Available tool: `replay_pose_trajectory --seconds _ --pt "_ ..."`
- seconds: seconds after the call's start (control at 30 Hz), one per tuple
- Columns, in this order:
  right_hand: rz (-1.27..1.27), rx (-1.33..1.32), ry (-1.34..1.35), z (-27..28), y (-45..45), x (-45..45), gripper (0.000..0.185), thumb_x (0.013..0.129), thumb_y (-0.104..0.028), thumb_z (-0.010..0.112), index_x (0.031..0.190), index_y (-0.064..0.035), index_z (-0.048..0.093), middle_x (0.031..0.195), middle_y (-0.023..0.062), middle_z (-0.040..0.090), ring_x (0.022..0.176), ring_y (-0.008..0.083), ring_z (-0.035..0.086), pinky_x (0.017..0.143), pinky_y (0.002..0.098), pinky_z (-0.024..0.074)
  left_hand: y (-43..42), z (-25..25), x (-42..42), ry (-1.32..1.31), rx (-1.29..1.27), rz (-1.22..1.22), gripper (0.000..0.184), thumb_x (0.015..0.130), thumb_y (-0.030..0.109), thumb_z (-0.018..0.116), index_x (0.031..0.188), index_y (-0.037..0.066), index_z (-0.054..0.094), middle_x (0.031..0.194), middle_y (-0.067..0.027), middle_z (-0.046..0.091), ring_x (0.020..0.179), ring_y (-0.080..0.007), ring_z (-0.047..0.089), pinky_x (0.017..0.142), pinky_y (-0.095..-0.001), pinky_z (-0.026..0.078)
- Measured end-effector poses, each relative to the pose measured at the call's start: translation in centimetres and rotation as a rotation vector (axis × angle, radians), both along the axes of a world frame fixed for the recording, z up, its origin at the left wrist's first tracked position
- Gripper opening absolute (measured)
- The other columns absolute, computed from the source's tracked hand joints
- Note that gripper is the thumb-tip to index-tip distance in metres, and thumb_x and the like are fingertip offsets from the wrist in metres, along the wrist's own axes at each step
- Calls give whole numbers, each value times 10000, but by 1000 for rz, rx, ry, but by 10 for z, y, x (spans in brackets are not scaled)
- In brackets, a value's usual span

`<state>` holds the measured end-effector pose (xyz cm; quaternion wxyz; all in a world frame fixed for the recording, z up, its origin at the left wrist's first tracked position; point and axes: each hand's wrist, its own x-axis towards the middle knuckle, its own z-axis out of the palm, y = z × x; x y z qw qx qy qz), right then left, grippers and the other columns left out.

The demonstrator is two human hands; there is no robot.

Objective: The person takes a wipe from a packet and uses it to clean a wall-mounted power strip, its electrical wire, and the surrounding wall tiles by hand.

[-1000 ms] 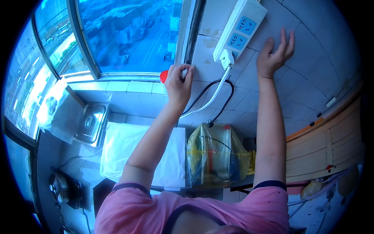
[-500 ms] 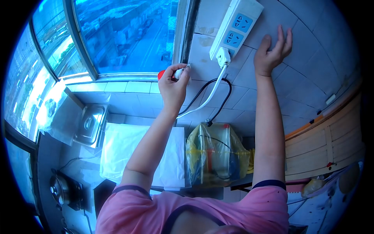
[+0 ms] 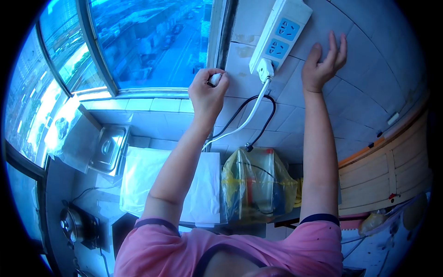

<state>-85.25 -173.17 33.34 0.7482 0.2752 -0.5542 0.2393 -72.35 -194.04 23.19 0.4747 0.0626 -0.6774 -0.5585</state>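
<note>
My left hand (image 3: 208, 91) is closed in front of the tiled wall (image 3: 286, 115), beside the window frame (image 3: 217, 39). A small white object (image 3: 215, 79) pokes out between its thumb and curled fingers; its kind is hidden by the grip. My right hand (image 3: 323, 67) is raised at the wall to the right of a white power strip (image 3: 280, 36), its fingers apart and holding nothing. Whether its fingertips touch the tiles I cannot tell. A white plug (image 3: 266, 69) sits in the strip's lowest socket, with a white cord (image 3: 251, 113) running down from it.
A loose black cable (image 3: 272, 115) hangs in a loop below the strip. Lower down are a white-covered surface (image 3: 203, 189), a yellowish plastic bag (image 3: 258, 184) with things inside, and a lidded metal tray (image 3: 110, 145). A pot (image 3: 73, 224) stands at lower left, wooden cabinet doors (image 3: 383, 171) at right.
My left hand has turned and risen slightly, its fingers now wrapped tighter round the white object. A red end that showed on its left side is hidden now. My right hand has hardly moved.
</note>
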Motion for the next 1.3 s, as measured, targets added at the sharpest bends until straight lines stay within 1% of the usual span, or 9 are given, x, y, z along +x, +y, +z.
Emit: replay_pose_trajectory --seconds 0.1,0.17,0.3,0.37,0.6,0.77,0.97,1.07,1.3 --pt "18 1 -3 0 0 -2 382 856 -163 597 1224 -60 596 1352 184 457 1215 380 442 1014 463 345 0 -6 -4 1 35 -34 130 774 122 706 817 7 661 761 -100 643 638 -156 614 623 -282 490" --pt "22 3 -6 -1 0 0 383 855 -165 598 1223 -59 596 1352 185 457 1214 382 441 1013 466 347 2 -17 -5 9 -29 35 140 800 127 718 848 5 668 702 -41 638 620 -76 579 599 -242 480" --pt "-2 9 -3 2 1 -1 380 866 -165 591 1229 -55 590 1356 188 450 1215 385 436 1007 472 351 2 -15 -9 98 -135 104 109 790 100 711 840 12 667 716 -48 639 627 -86 587 606 -244 480" --pt "6 3 -18 0 0 -1 379 870 -166 588 1231 -54 588 1358 190 447 1216 385 435 1006 473 351 0 -5 -11 202 -277 159 109 772 89 716 842 19 670 741 -67 643 639 -114 601 618 -252 484" --pt "-13 18 -2 0 1 -1 380 872 -157 589 1236 -49 584 1354 199 447 1210 390 439 1009 470 349 5 -18 -9 123 -108 128 97 758 73 714 823 22 663 761 -94 641 649 -181 615 631 -284 489" --pt "8 15 -5 -1 1 0 378 871 -157 589 1233 -49 588 1350 201 451 1198 391 450 1005 467 353 -1 1 -11 191 -231 150 92 767 90 720 818 34 668 759 -78 648 650 -147 615 637 -271 493" --pt "-4 18 21 4 1 -1 372 872 -158 586 1229 -55 593 1348 197 455 1194 391 454 1001 461 357 0 -25 -12 149 -169 121 85 774 75 709 821 21 663 759 -78 640 659 -163 611 629 -276 483" --pt "-21 11 16 1 0 -1 373 871 -160 585 1229 -57 593 1351 196 451 1195 387 454 995 458 360 -1 4 -9 182 -199 120 84 778 71 707 827 19 663 766 -81 635 670 -162 608 632 -276 480" --pt "-12 20 14 2 1 0 377 869 -159 587 1229 -49 590 1357 196 446 1201 384 448 998 462 358 2 -13 -10 190 -263 105 111 748 37 715 826 21 637 800 -99 634 704 -222 627 655 -296 491"
